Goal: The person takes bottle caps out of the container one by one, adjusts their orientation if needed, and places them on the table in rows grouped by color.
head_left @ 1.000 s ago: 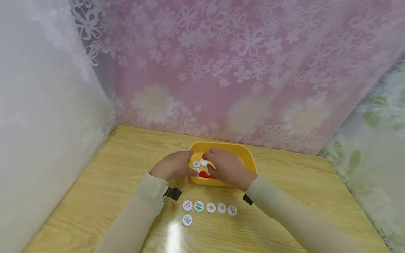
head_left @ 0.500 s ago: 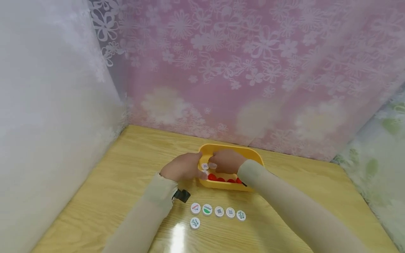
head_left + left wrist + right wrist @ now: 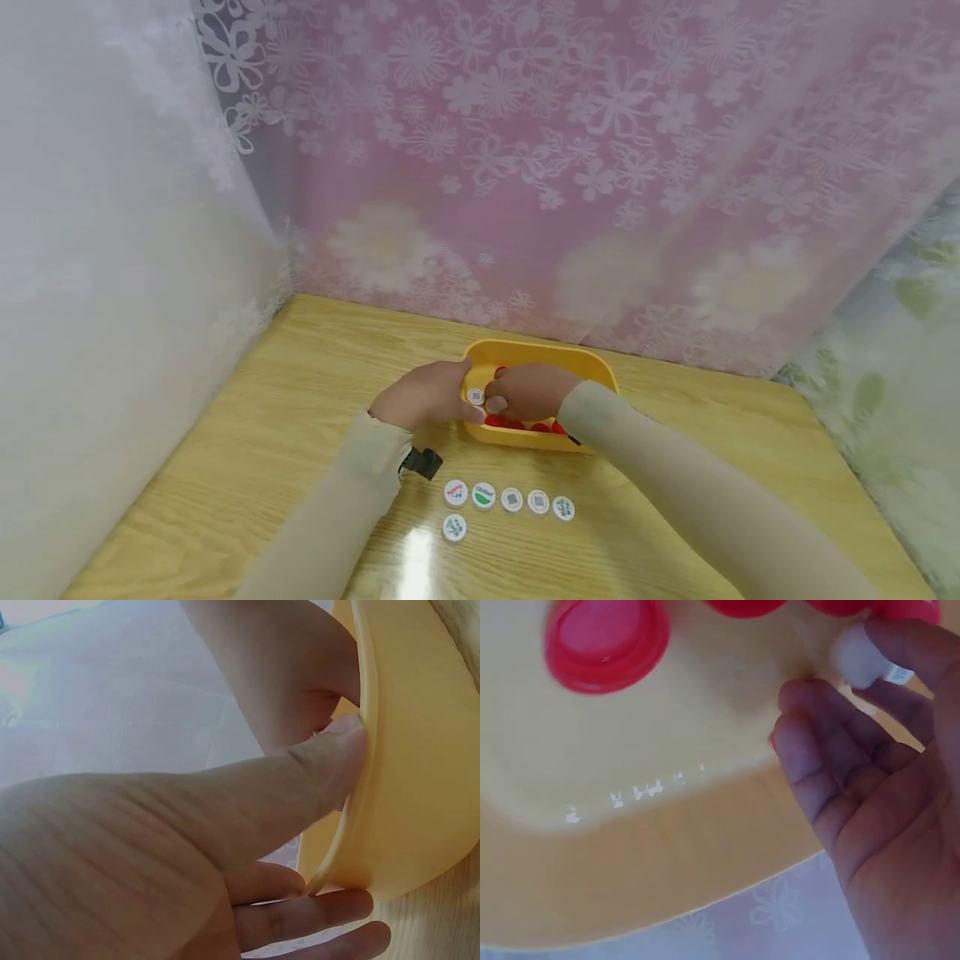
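Observation:
My left hand (image 3: 427, 393) holds the left end of a yellow plastic tub (image 3: 525, 439); in the left wrist view its thumb presses on the tub's rim. Inside the tub is my right hand (image 3: 536, 390), its fingers bent. The right wrist view shows its thumb and index finger pinching a small white bottle cap (image 3: 859, 656), partly hidden by them. Red caps (image 3: 607, 645) lie on the tub floor, several along the near side. A white cap with a square print (image 3: 476, 397) lies by the left hand.
In front of the tub, several white printed caps (image 3: 512, 500) form a row on the wooden table (image 3: 660, 533). One more white cap (image 3: 454, 527) lies below the row's left end. A pink floral curtain (image 3: 480, 167) hangs behind the table.
My right hand has reached lower into the tub, its fingers closing on a white cap. Its forearm swung, uncovering more red caps. The left hand stays on the tub; the view shifted slightly.

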`<state>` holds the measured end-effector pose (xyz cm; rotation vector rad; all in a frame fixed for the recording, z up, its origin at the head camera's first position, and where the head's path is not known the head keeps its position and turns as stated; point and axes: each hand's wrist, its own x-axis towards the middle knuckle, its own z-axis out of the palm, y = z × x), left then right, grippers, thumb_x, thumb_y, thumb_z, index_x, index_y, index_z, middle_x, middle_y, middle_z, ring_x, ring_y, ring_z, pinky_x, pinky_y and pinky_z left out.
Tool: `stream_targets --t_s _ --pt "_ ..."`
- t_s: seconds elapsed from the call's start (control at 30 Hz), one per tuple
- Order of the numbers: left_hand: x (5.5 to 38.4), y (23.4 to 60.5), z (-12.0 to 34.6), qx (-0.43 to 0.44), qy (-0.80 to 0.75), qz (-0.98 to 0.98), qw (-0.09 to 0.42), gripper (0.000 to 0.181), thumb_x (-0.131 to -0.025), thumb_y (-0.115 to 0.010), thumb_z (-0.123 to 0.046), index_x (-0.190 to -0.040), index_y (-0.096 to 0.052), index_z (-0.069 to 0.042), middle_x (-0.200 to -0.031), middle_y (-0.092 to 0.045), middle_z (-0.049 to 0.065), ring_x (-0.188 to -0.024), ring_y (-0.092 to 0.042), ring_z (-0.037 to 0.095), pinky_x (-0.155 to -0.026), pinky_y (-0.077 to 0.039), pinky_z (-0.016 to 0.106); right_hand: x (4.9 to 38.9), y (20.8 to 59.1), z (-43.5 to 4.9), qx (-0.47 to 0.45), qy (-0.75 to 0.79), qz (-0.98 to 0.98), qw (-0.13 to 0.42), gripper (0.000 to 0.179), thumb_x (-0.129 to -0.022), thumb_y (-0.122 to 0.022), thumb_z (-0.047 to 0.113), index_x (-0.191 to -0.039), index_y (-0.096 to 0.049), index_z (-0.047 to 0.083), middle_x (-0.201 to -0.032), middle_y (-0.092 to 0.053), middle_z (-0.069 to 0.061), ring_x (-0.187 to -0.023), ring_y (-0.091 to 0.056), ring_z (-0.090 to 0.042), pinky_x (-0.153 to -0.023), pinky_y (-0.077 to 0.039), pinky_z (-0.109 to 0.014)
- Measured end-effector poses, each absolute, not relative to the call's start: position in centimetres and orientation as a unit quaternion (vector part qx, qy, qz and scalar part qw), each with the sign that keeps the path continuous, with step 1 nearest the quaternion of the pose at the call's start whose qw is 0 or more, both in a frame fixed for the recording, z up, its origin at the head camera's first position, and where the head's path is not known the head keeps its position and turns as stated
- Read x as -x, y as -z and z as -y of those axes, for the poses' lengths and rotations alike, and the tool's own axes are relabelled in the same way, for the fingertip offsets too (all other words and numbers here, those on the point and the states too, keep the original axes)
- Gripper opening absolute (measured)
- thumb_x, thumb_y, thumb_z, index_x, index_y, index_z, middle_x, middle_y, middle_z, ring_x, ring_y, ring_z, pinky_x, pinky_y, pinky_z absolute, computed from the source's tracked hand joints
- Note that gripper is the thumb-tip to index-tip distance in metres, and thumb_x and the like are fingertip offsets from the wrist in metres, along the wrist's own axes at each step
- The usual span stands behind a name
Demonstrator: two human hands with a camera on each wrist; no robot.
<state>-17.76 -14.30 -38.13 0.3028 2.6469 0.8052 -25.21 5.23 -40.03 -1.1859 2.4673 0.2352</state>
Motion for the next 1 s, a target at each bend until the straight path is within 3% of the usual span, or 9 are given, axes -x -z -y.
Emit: stream_targets --t_s 0.1,0.23,0.3,0.47,0.63,0.73,0.9,1.0 --pt "17.7 38.2 14.4 -0.115 -0.291 -0.933 0.176 0.093 -0.088 -0.083 -0.043 -0.161 -0.037 -0.01 -0.156 -0.051 0.008 -0.137 -0.053 0.029 -0.115 -0.042 0.051 25.0 40.0 -5.1 0.422 -0.087 -0.882 0.189 0.013 -0.105 -0.061 0.033 -0.104 -0.07 0.023 -0.088 -0.066 0.01 -0.082 -0.061 -0.016 -0.09 -0.055 -0.036" --pt "17.8 38.3 14.3 -0.119 -0.293 -0.933 0.173 0.089 -0.087 -0.084 -0.041 -0.158 -0.041 -0.009 -0.15 -0.056 0.008 -0.126 -0.058 0.028 -0.111 -0.045 0.05 24.1 38.5 -5.5 0.386 -0.063 -0.905 0.168 0.019 -0.097 -0.072 0.033 -0.108 -0.067 0.018 -0.089 -0.065 0.006 -0.079 -0.062 -0.016 -0.086 -0.057 -0.035" --pt "17.8 38.2 14.2 -0.113 -0.287 -0.935 0.174 0.091 -0.088 -0.082 -0.042 -0.161 -0.038 -0.01 -0.154 -0.052 0.008 -0.132 -0.055 0.028 -0.114 -0.042 0.05 23.5 37.5 -6.0 0.372 -0.042 -0.916 0.141 0.024 -0.094 -0.073 0.035 -0.11 -0.065 0.018 -0.089 -0.064 0.007 -0.077 -0.061 -0.014 -0.083 -0.058 -0.032" --pt "17.6 37.5 15.0 -0.092 -0.273 -0.942 0.173 0.094 -0.09 -0.08 -0.044 -0.163 -0.032 -0.011 -0.162 -0.043 0.008 -0.144 -0.046 0.03 -0.119 -0.037 0.051 21.3 36.2 -6.9 0.401 0.027 -0.915 0.031 0.012 -0.094 -0.065 0.03 -0.1 -0.065 0.019 -0.085 -0.062 0.005 -0.07 -0.053 -0.012 -0.07 -0.051 -0.028" --pt "17.4 37.3 15.7 -0.097 -0.279 -0.941 0.167 0.087 -0.089 -0.082 -0.04 -0.159 -0.04 -0.01 -0.154 -0.053 0.01 -0.129 -0.056 0.029 -0.114 -0.042 0.051 16.6 36.8 -7.8 0.459 0.104 -0.881 -0.044 0.021 -0.093 -0.069 0.025 -0.112 -0.07 0.016 -0.093 -0.065 0.007 -0.076 -0.054 -0.01 -0.069 -0.051 -0.023" --pt "17.1 37.3 16.0 -0.097 -0.281 -0.94 0.166 0.086 -0.089 -0.082 -0.039 -0.159 -0.04 -0.009 -0.153 -0.054 0.01 -0.125 -0.057 0.028 -0.112 -0.044 0.05 13.2 37.5 -8.1 0.495 0.127 -0.858 -0.043 0.029 -0.093 -0.072 0.024 -0.12 -0.07 0.016 -0.098 -0.066 0.009 -0.079 -0.055 -0.007 -0.07 -0.052 -0.021" --pt "17.0 37.4 15.5 -0.099 -0.282 -0.94 0.166 0.092 -0.09 -0.08 -0.04 -0.162 -0.033 -0.009 -0.16 -0.046 0.009 -0.137 -0.052 0.027 -0.117 -0.04 0.049 8.7 39.2 -8.5 0.509 0.131 -0.851 0.009 0.027 -0.091 -0.078 0.024 -0.114 -0.067 0.018 -0.099 -0.067 0.012 -0.082 -0.056 0.0 -0.076 -0.054 -0.02" --pt "17.0 37.7 15.0 -0.116 -0.289 -0.936 0.166 0.092 -0.091 -0.08 -0.04 -0.162 -0.032 -0.007 -0.16 -0.045 0.009 -0.139 -0.051 0.028 -0.117 -0.039 0.048 7.0 40.7 -8.7 0.515 0.126 -0.848 0.007 0.023 -0.091 -0.079 0.025 -0.108 -0.064 0.021 -0.09 -0.063 0.015 -0.076 -0.053 0.002 -0.072 -0.051 -0.016"
